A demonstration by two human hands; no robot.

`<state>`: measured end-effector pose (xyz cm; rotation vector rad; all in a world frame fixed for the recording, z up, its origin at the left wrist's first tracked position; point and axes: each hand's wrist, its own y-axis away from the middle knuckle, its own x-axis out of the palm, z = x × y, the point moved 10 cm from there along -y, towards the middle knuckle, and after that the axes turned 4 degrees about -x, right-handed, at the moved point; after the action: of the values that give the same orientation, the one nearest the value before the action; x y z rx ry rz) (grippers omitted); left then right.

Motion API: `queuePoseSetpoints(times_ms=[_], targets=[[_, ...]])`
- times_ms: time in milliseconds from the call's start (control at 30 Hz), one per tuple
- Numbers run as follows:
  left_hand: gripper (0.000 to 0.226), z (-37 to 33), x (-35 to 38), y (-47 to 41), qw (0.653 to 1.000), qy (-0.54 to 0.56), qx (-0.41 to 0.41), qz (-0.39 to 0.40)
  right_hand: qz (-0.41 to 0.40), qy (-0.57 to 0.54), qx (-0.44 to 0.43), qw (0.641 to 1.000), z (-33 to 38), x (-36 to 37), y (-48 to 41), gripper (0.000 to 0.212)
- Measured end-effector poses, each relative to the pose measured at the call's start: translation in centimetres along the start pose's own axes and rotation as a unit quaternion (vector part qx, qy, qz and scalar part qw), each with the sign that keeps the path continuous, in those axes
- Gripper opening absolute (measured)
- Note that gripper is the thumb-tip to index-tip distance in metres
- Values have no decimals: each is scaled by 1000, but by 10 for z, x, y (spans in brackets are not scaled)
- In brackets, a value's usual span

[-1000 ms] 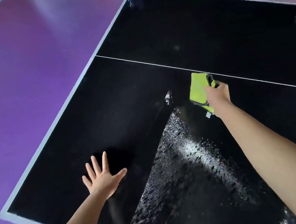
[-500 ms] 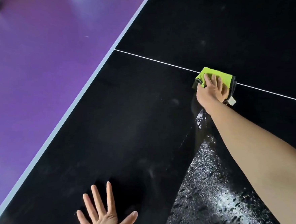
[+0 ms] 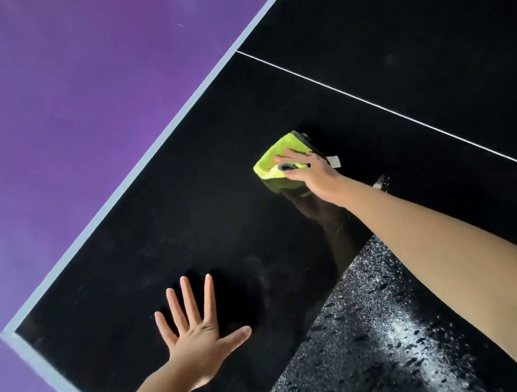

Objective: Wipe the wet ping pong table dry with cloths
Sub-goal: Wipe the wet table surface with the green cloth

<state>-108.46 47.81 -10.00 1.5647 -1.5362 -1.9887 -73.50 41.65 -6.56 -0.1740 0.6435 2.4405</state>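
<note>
Purple floor (image 3: 72, 121) flanks the black table (image 3: 188, 221), where the left hand (image 3: 201, 338) splays flat for support while the right hand (image 3: 310, 175) presses a green cloth (image 3: 271, 163) down to wipe.

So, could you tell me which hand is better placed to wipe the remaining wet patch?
The right hand: it already presses the green cloth beside the wet patch; the left hand lies flat, empty.

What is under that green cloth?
The green cloth lies flat on the black ping pong table, pressed down by the right hand. Whether the surface beneath it is wet or dry is hidden.
</note>
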Motion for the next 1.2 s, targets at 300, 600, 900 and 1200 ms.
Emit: queuePoseSetpoints(times_ms=[300,600,900,1200], targets=[[112,0,-3,7,1000,-13,-4,7,172,-196,162,952,-24,153,172,25],[111,1,-2,6,1000,5,13,3,-191,-295,147,925,11,-18,98,28],[111,4,3,1,1000,10,9,19,-189,178,165,951,2,-119,11,33],[111,3,2,1,999,22,15,24,-208,477,104,848,10,-20,40,79]])
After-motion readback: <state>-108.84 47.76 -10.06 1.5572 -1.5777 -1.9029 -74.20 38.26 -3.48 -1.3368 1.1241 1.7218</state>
